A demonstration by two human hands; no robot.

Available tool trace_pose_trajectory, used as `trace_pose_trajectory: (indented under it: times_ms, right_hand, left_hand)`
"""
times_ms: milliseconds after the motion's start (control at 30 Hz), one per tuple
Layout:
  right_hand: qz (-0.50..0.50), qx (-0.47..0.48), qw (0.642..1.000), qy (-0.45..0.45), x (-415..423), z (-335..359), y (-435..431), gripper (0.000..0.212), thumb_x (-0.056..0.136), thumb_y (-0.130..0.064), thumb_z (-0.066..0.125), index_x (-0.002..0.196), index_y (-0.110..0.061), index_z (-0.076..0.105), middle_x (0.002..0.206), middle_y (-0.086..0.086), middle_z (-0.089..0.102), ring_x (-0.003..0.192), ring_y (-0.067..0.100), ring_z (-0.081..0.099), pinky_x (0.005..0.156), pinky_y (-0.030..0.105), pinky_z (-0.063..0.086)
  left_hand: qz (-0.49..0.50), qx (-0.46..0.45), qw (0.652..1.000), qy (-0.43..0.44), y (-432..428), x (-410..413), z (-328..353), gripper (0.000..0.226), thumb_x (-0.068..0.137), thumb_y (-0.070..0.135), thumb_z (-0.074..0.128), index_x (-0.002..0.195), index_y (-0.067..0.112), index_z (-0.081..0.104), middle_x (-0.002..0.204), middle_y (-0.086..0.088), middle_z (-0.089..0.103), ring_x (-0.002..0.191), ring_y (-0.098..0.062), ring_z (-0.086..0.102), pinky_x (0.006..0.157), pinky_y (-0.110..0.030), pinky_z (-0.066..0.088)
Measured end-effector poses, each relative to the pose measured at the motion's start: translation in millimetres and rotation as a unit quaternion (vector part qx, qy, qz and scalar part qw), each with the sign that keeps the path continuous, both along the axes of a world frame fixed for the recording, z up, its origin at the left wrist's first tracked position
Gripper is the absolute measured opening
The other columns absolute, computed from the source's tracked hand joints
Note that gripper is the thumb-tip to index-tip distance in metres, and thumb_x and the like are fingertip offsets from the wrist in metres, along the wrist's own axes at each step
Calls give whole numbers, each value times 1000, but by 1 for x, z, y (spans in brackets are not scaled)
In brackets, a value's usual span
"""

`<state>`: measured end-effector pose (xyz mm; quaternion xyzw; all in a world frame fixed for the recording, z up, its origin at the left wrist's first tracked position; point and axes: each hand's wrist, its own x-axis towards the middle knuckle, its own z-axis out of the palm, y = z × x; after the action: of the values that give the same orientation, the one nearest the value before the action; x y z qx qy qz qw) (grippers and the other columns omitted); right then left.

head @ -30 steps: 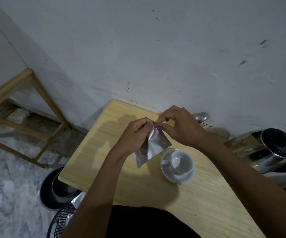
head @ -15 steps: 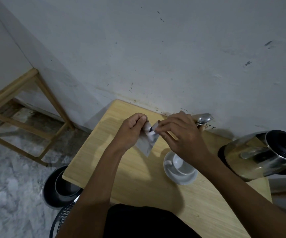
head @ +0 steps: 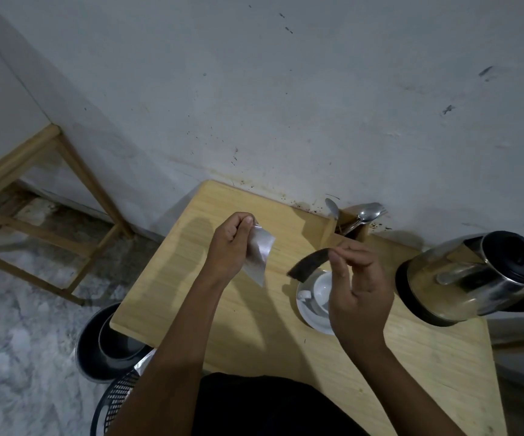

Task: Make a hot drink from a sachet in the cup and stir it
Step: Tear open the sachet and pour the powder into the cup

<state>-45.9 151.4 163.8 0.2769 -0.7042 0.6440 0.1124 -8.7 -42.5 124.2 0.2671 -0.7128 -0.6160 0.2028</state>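
Observation:
My left hand [head: 227, 247] pinches the top corner of a silver sachet [head: 259, 256], which hangs above the wooden table [head: 191, 278]. My right hand [head: 358, 291] holds a dark strip torn from the sachet [head: 309, 262] between thumb and fingers, just above the white cup [head: 322, 289]. The cup stands on a white saucer [head: 311, 314] and is partly hidden by my right hand. A steel kettle [head: 471, 278] with a black lid sits to the right of the cup.
A wooden holder [head: 349, 226] with spoons stands at the wall behind the cup. On the floor left of the table are a dark round pot [head: 109, 344] and a black mesh basket [head: 116, 401]. A wooden frame [head: 43, 184] stands further left.
The sachet's top strip has been torn off. My right hand has pulled away to the right with the strip, over the cup, while my left hand keeps the sachet.

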Motion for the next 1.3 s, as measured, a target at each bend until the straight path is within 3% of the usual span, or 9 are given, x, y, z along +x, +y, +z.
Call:
trace_pose_trajectory:
  times_ms: [200,300,433,700,767,933,1133,1233,1300]
  right_hand:
    - [-11,113,974,-198,-14,-12,-9,20,95,-21,63,113,-24,57,88,-10,68,89,-1,64,77,13,49]
    - [18,230,948,-221,-32,-42,-24,11,94,-19,64,103,-24,62,84,-14,67,81,-5,63,67,6,44]
    - [57,365,912,-177,-52,-77,-56,9,95,-22,62,98,-20,70,92,-7,68,84,7,63,70,16,44]
    - [132,498,841,-165,-75,-120,-82,29,97,-17,53,122,-12,66,123,8,66,109,23,61,93,35,50]
    - [131,493,842,-173,-80,-121,-78,30,97,-22,55,125,-12,64,125,6,64,109,21,60,93,31,47]
    - [68,288,940,-172,-67,-83,-50,19,98,-18,56,108,-13,71,102,0,71,89,10,62,80,17,47]
    - [182,232,889,-350,-26,-63,-15,17,92,-29,66,110,-28,64,96,-10,71,90,1,65,75,14,47]
    - [147,215,915,-309,-23,-66,-4,3,92,-19,66,90,-18,68,75,5,68,70,9,63,68,22,48]
    - [116,189,930,-292,-25,-67,4,10,93,-14,65,92,-4,67,71,7,65,68,10,63,67,25,49]
  left_hand:
    - [27,-11,1000,0,-3,9,1,22,98,15,44,93,9,64,75,3,60,64,11,54,60,-2,40]
    - [26,5,1000,-8,-6,17,-4,22,97,15,48,96,9,68,84,3,66,71,11,57,66,-1,43]
    - [32,2,999,-23,-6,28,-10,19,95,15,52,97,12,70,90,8,69,78,13,61,70,-1,44]
    - [49,-5,997,-51,-4,34,-16,18,95,20,53,96,17,70,89,13,69,79,15,61,70,-1,45]
    - [56,-2,997,-59,-4,35,-18,18,95,22,53,97,18,70,90,12,69,79,14,61,70,-1,45]
    - [68,8,993,-94,2,35,-18,16,94,27,54,89,25,69,78,19,65,72,13,59,67,-3,45]
    - [60,36,994,-83,21,19,-11,18,92,30,56,94,21,71,78,19,65,76,5,59,72,-11,44]
    - [14,39,997,-60,38,11,-4,18,91,29,59,97,19,73,83,17,70,75,11,62,70,-4,46]
    - [-21,78,996,-48,45,6,-1,22,88,26,64,103,14,73,93,9,75,83,4,67,73,-11,53]
